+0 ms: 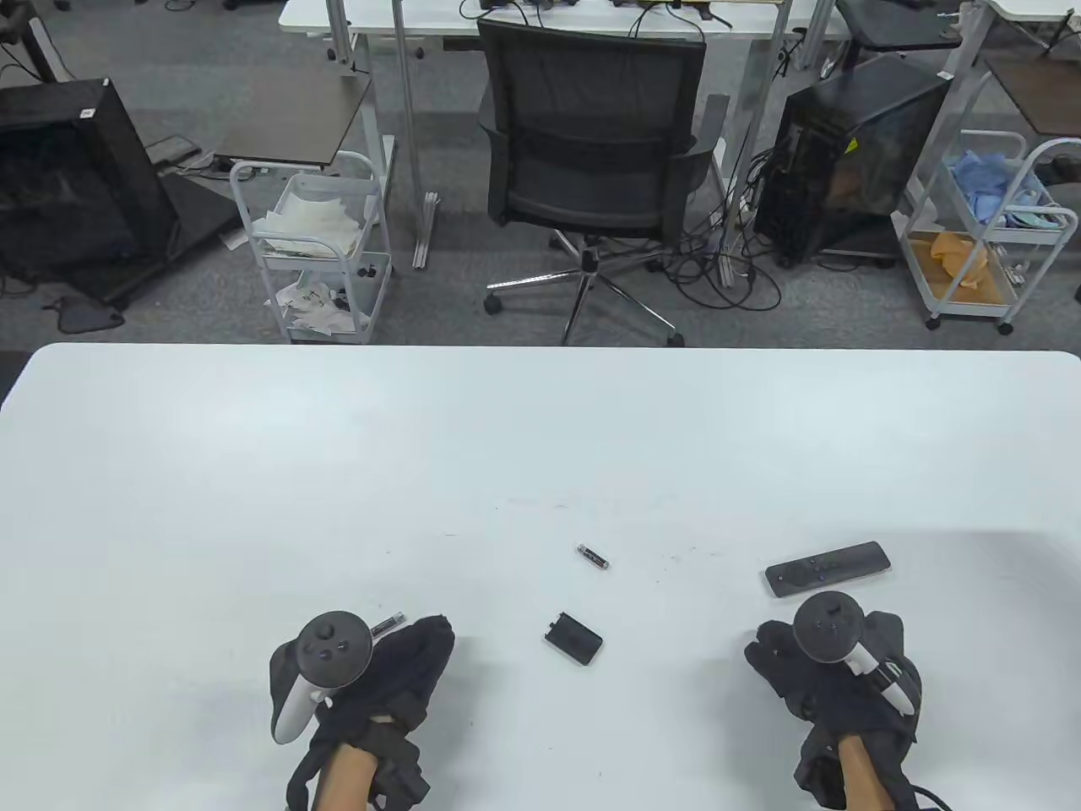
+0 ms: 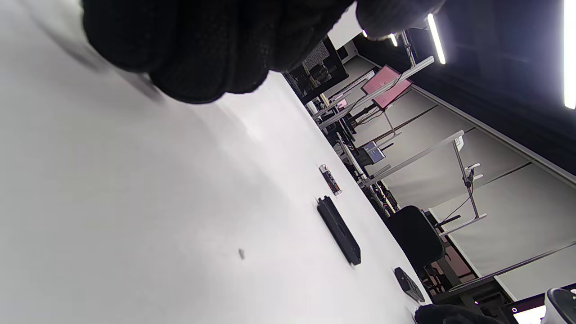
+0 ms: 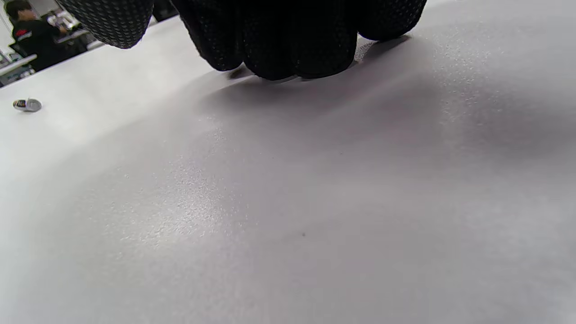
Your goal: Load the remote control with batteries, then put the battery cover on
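The black remote control [image 1: 828, 568] lies button side up at the right of the white table [image 1: 540, 439]. The black battery cover [image 1: 573, 639] lies near the middle front. One battery [image 1: 593, 556] lies just beyond the cover. A second battery [image 1: 387, 625] lies against my left hand [image 1: 422, 642], partly hidden by the tracker. My left hand rests on the table, fingers loosely curled, holding nothing. My right hand [image 1: 767, 652] rests on the table just in front of the remote, empty. The left wrist view shows the battery [image 2: 330, 179], cover [image 2: 339, 229] and remote [image 2: 408, 284].
Beyond the table's far edge stand an office chair [image 1: 591, 160], two white trolleys [image 1: 312, 245] and computer cases on the floor. The right wrist view shows gloved fingertips [image 3: 288, 49] on the table and a battery [image 3: 27, 105] end-on at the far left.
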{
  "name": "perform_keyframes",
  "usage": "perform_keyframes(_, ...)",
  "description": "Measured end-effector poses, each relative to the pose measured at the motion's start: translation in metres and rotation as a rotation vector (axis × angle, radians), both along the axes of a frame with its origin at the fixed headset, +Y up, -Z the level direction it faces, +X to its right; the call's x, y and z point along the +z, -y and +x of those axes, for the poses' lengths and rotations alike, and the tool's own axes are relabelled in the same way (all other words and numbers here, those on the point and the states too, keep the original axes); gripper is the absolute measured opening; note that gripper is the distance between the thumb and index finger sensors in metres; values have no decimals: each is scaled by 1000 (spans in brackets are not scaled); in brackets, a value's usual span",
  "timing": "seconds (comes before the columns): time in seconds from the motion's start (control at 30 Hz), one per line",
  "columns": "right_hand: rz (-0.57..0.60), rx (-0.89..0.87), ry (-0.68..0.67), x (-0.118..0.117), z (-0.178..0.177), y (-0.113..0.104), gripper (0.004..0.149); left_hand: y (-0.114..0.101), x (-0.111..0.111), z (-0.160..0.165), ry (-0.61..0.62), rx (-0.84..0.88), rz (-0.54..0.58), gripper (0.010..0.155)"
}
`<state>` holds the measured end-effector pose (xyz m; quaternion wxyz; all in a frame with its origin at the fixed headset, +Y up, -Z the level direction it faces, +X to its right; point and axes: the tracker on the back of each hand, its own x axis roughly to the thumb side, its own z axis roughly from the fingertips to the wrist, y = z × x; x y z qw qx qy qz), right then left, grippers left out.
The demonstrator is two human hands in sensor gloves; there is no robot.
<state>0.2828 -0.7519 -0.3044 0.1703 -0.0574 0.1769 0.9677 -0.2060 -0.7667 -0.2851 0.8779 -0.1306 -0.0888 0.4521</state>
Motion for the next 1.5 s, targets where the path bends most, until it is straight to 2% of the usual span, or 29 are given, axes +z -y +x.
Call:
perform_keyframes(0.43,30,-68,51,0,12,-2,56,-3,1,6,33,-1,16,62)
perform_keyframes(0.6,70,-173,217,4,38,-7,55,-3,2,6,32,2,21,61)
perform_keyframes(0.7,146,-199,343,10,52,-11,56,-3,2,6,31,7,25,62)
perform_keyframes(0.8,182,-216,455,5,59,-11,60,-4,2,6,36,7,23,61)
perform_keyframes(0.87,179,-138,499,-4,61,-14,63,-4,2,6,37,7,21,61)
perform_keyframes(0.97,101,26,580,-22,64,-17,66,-4,3,5,37,5,24,61)
perform_keyframes(1.13,34,182,649,-45,58,-24,68,-2,3,3,28,7,12,62)
perform_keyframes(1.23,-86,243,666,-58,50,-21,71,0,3,1,21,15,-1,62)
perform_keyframes(1.33,-83,332,687,-68,43,-18,76,1,3,-1,16,19,-4,62)
perform_keyframes(1.5,-60,580,688,-86,27,-10,87,2,2,3,40,21,-23,62)
